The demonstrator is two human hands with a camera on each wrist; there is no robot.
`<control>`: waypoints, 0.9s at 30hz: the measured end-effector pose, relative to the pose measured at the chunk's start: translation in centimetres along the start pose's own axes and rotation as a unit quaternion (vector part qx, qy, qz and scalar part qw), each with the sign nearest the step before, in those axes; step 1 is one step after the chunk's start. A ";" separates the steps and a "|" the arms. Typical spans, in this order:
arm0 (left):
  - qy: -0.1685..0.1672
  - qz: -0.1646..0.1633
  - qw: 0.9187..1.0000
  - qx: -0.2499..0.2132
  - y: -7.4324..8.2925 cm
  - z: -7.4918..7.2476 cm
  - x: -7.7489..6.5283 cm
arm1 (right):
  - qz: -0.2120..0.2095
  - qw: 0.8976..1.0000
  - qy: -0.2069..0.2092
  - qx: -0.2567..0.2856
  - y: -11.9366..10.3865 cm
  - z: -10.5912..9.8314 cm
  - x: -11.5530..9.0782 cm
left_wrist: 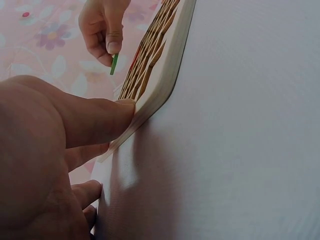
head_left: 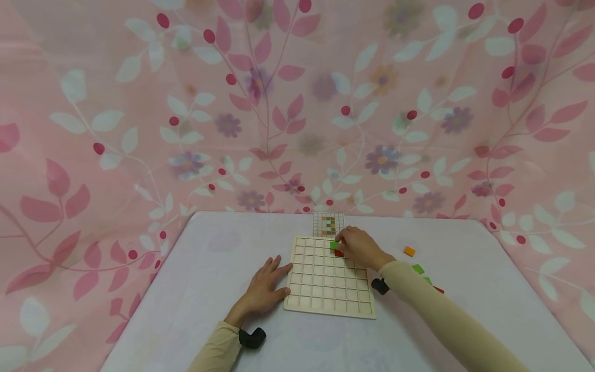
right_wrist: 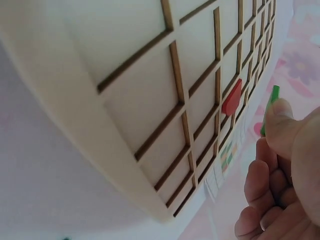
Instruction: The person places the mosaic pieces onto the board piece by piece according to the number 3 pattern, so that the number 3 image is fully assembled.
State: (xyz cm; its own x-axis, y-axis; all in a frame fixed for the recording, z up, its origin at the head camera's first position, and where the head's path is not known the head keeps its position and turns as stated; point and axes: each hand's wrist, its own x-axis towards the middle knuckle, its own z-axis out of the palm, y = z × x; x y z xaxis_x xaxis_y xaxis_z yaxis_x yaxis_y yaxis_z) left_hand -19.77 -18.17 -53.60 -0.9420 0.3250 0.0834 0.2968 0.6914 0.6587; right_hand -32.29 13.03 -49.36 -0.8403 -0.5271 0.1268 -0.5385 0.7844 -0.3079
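My right hand point(head_left: 360, 248) pinches a thin green tile point(right_wrist: 273, 107) between thumb and fingertips, over the far part of a wooden grid board point(head_left: 325, 314). A bit of green also shows between its lower curled fingers in the right wrist view. One red tile point(right_wrist: 232, 98) sits in a cell of the board, close by the held tile. My left hand point(head_left: 265, 287) lies at the board's left edge with its fingers spread. Its thumb point(left_wrist: 100, 120) touches the rim in the left wrist view.
A small card with a coloured grid pattern point(head_left: 317, 227) stands just beyond the board's far edge. To the right of the board lie loose tiles: an orange tile point(head_left: 409, 251), a green tile point(head_left: 418, 268) and others partly behind the right sleeve point(head_left: 432, 305). A floral cloth point(head_left: 297, 129) hangs behind the table.
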 end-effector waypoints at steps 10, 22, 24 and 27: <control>-0.002 0.002 1.000 -0.007 -0.1 0.1 0.0 | -0.021 1.000 -0.002 0.001 -0.5 1.1 0.4; -0.001 0.004 1.000 -0.004 0.0 0.0 0.1 | -0.032 0.999 -0.003 0.008 -0.7 1.2 0.4; -0.003 0.000 1.000 -0.001 0.0 0.0 0.1 | -0.034 0.999 -0.005 0.014 -0.7 1.1 0.4; -0.003 -0.002 1.000 0.001 0.0 0.0 0.1 | -0.039 0.999 -0.004 0.025 -0.8 1.0 0.4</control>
State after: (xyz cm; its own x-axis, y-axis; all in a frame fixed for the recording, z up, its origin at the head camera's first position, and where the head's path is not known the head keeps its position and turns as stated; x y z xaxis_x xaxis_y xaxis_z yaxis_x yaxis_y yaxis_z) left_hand -19.91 -18.13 -53.61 -0.9422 0.3264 0.0753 0.2929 0.6937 0.6580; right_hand -32.16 11.83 -50.03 -0.7958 -0.5880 0.1446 -0.5975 0.7238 -0.3450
